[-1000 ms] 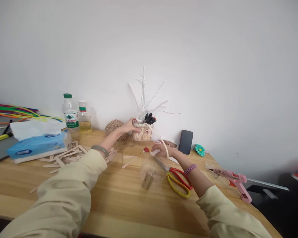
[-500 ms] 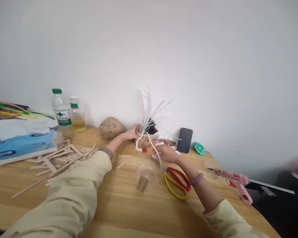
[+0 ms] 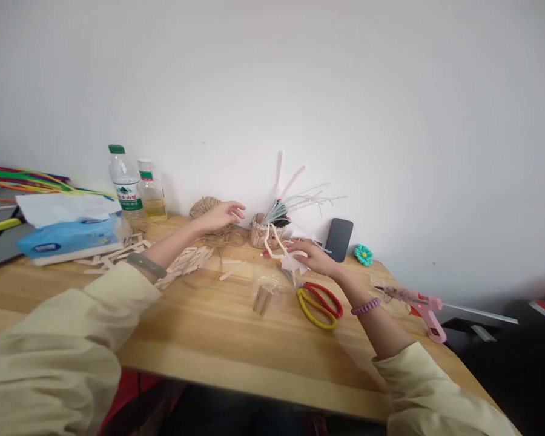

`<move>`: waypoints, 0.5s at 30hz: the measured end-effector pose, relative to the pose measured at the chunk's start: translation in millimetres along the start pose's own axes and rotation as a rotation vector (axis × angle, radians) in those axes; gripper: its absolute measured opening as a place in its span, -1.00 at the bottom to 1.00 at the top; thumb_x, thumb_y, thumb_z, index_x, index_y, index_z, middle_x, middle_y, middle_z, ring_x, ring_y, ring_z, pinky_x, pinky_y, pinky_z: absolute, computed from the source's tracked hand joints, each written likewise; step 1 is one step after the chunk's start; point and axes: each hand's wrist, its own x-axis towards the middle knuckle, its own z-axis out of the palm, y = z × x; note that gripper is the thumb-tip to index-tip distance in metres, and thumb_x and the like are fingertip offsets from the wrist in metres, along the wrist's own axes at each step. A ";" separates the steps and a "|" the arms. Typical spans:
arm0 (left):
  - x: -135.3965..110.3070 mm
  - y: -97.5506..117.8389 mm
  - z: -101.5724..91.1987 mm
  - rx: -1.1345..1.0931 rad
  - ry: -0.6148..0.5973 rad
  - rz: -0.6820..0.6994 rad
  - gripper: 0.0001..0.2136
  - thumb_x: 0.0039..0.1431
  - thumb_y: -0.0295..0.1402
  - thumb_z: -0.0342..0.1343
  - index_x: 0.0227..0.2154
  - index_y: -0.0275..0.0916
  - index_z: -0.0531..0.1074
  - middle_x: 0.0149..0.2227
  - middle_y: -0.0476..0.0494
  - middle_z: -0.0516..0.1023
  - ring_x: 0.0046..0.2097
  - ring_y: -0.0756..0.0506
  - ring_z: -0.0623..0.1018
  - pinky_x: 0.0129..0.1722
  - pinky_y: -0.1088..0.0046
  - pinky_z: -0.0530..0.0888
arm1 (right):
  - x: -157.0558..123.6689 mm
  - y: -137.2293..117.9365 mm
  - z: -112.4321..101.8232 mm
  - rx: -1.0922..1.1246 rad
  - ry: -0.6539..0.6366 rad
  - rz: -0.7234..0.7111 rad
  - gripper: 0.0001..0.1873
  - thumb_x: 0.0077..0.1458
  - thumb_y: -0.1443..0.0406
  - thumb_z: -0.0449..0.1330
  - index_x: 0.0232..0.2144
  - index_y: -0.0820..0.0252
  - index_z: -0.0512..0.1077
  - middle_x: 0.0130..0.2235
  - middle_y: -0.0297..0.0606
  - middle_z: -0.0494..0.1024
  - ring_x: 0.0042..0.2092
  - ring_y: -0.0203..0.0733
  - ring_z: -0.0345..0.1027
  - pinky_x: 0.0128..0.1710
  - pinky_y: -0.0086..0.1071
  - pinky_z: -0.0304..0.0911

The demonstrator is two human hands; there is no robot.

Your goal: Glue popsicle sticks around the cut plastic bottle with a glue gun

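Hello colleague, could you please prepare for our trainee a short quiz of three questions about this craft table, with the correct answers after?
1. Choose one: what colour is the glue gun? A) green; B) pink; C) black.
2. True or false: the left hand is gripping the phone.
3. Fill in the gap: the scissors, lying near the right hand, are red and ____ at the grips.

Key:
1. B.
2. False; its fingers are extended, with nothing visible in its grasp.
3. yellow.
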 end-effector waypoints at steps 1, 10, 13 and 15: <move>-13.6 5.7 -0.5 -0.004 -0.013 0.003 -0.59 -0.10 -0.47 0.07 -0.09 -0.36 0.35 -0.15 -0.25 0.53 -0.17 -0.13 0.55 -0.06 0.27 0.42 | -7.6 -2.6 -1.2 -0.004 0.007 0.038 -0.68 0.13 0.36 0.00 -0.10 0.19 0.43 0.14 -0.14 0.36 0.19 -0.07 0.16 0.16 -0.13 0.09; -134.3 56.1 32.8 0.415 -0.160 0.384 -0.74 0.07 -0.46 -0.01 -0.16 -0.23 0.42 -0.05 -0.12 0.50 0.00 -0.11 0.46 0.05 0.35 0.33 | -168.5 -91.1 -35.6 -0.065 -0.074 0.333 -0.57 0.18 0.08 0.02 0.02 0.06 0.39 0.09 -0.19 0.43 0.11 -0.02 0.28 0.13 -0.13 0.16; -137.1 64.7 47.3 0.480 -0.240 0.488 -0.68 0.11 -0.40 0.07 -0.04 -0.24 0.36 0.07 -0.19 0.42 0.10 -0.12 0.38 0.12 0.36 0.26 | -243.7 -88.5 -47.4 -0.065 0.132 0.542 -0.56 0.08 -0.03 0.06 -0.17 0.06 0.52 -0.03 -0.19 0.54 0.03 0.05 0.37 0.05 -0.16 0.26; -133.2 67.3 57.6 0.519 -0.279 0.517 -0.61 0.06 -0.35 0.16 -0.01 -0.25 0.35 0.12 -0.24 0.37 0.16 -0.15 0.32 0.15 0.33 0.21 | -286.8 -70.7 -50.8 -0.070 0.398 0.746 -0.51 -0.03 -0.11 0.09 -0.28 0.10 0.54 -0.21 -0.14 0.61 -0.10 0.08 0.46 -0.09 -0.18 0.36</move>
